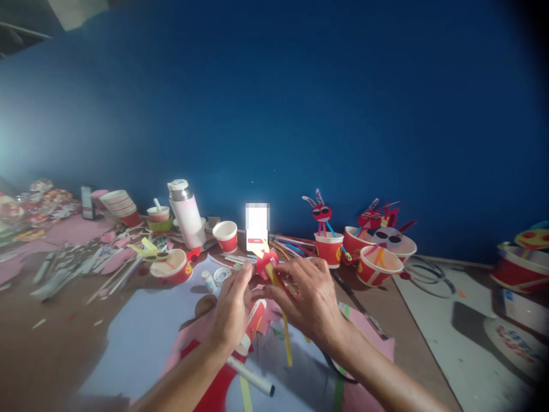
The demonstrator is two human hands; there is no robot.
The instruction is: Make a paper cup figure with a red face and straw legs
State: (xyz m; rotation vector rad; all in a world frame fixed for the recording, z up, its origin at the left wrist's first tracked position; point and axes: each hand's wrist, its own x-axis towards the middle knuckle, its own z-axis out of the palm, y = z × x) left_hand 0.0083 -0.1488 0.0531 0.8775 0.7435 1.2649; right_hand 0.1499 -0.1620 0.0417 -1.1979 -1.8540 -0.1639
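Thumb and fingers of the right hand (311, 294) are bending around the lower right side of a round red piece (266, 264), seemingly pinching it, with little gap left between them. The piece is sitting up between the two hands, in front of the glowing phone (257, 226), and it is lying just off the right hand's fingertips, toward the left. The left hand (234, 306) is standing on the other side, half cupped with its thumb pointing up; its fingers are hiding behind the palm, so whether they are touching the piece, I cannot tell. The right hand is being the nearer one, overlapping the piece's edge. Its long axis is running from pale yellow tips at the top down toward the wearer, slanting slightly right. A yellow strip (286, 337) is hanging below the right hand along much the same line, though the join is hiding behind the fingers. Beneath, a white marker (252, 376) is lying crosswise over the papers.
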